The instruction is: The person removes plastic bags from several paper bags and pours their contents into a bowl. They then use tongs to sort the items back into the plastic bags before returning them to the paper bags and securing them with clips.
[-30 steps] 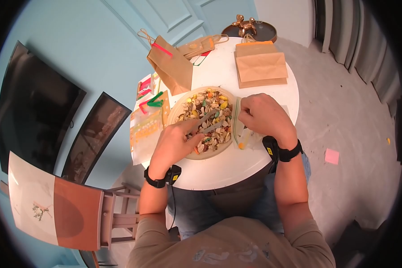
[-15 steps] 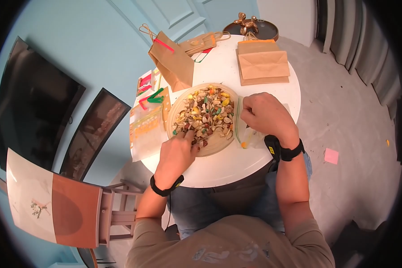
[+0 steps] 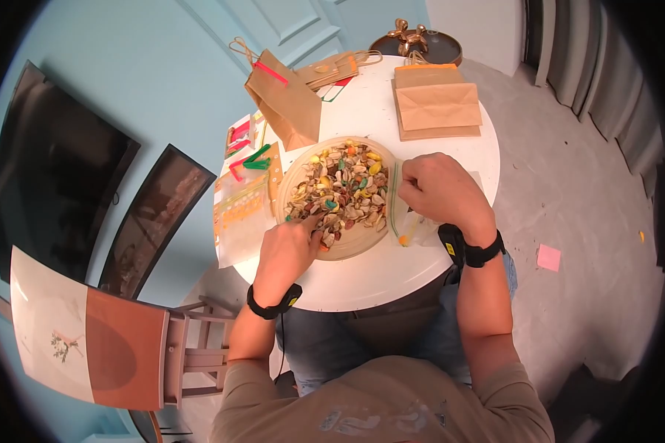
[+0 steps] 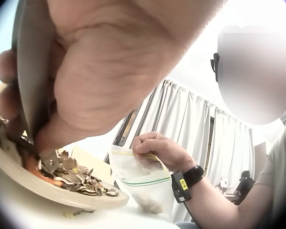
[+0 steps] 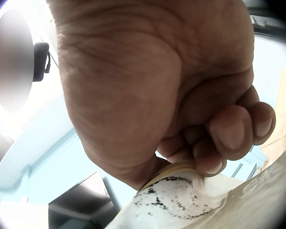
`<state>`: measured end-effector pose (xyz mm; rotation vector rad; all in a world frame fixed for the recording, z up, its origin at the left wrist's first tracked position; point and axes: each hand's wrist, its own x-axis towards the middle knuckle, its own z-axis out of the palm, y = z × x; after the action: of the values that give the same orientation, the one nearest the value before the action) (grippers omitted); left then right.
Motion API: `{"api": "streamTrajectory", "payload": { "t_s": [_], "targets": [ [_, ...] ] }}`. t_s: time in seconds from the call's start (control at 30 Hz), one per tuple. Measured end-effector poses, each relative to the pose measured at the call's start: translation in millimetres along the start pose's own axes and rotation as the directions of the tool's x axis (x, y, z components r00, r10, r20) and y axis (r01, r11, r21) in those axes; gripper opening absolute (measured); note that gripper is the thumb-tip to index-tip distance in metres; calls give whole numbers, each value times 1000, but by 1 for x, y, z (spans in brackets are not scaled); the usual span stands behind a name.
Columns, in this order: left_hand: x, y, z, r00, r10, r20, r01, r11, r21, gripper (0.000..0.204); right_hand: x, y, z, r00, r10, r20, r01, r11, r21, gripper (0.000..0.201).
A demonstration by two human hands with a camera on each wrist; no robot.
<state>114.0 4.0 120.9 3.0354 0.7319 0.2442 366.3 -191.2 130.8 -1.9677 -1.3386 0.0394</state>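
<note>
A round, pale plate (image 3: 366, 240) holds a heap of dried potpourri-like pieces (image 3: 347, 181) in brown, cream, yellow and green. Over its near left edge, my left hand (image 3: 284, 247) grips a pair of grey tongs (image 4: 34, 71), whose tips are down among the pieces beside an orange one (image 4: 43, 177). Most of the tongs are hidden under the hand in the head view. Right of the plate, my right hand (image 3: 447, 188) pinches the rim of a clear zip bag (image 4: 145, 183), which hangs upright with some contents at its bottom.
Behind the plate stands a kraft paper bag (image 3: 284, 103), with flat paper bags (image 3: 329, 71) beside it. More kraft bags (image 3: 440, 107) lie at the back right. Green clips (image 3: 257, 159) and another zip bag (image 3: 244, 229) lie left on the white table (image 3: 355, 292).
My left hand has drawn the tongs back from the middle of the heap to the plate's near left edge. The right hand stays at the bag.
</note>
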Motion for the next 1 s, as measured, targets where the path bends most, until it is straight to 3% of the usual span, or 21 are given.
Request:
{"api": "streamTrajectory", "payload": {
  "t_s": [0.33, 0.53, 0.73, 0.83, 1.0],
  "targets": [
    [0, -4, -10, 1000, -23, -3, 23, 999, -32, 27, 1, 2, 2, 1000, -22, 10, 22, 1000, -3, 22],
    [3, 7, -30, 995, -3, -96, -8, 994, -110, 28, 0, 1, 1, 1000, -15, 9, 15, 1000, 14, 22],
    [15, 33, -46, 984, 80, -160, -112, 973, -201, 29, 0, 2, 0, 1000, -14, 0, 14, 1000, 21, 22],
    [25, 49, -48, 986, 115, -117, -142, 957, -253, 28, 0, 3, 0, 1000, -23, -5, 23, 1000, 18, 22],
    [39, 73, -44, 959, 261, -107, -278, 939, -203, 31, -1, 1, -5, 999, -13, -41, 15, 999, 46, 21]
  ]
}}
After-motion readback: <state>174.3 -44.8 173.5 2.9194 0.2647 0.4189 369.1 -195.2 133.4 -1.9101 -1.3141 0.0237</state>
